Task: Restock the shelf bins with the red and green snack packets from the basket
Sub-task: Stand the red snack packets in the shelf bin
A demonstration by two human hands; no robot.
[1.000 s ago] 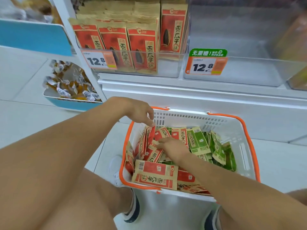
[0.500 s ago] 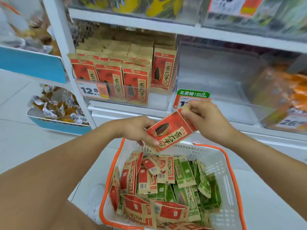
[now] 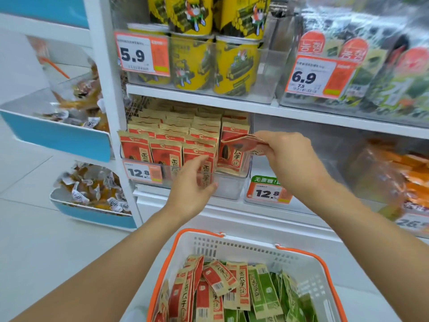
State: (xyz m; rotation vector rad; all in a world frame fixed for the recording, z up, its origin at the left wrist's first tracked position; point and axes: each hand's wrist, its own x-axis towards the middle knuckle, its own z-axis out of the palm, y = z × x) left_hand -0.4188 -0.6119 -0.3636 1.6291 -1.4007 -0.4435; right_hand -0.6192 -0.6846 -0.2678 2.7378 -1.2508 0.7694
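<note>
A: Packet point(image 3: 241, 142), red, is pinched in the right hand point(image 3: 286, 154) over the right end of the clear bin point(image 3: 234, 187) of red packets point(image 3: 166, 154).

B: And the left hand point(image 3: 192, 184)?

A: Fingers loosely spread, holding nothing, touching the front packet near the bin's front wall.

B: Where is the remaining stock?

A: In the white basket point(image 3: 301, 261) with orange rim, near and low: red packets on the left, green packets point(image 3: 267, 289) on the right.
</note>
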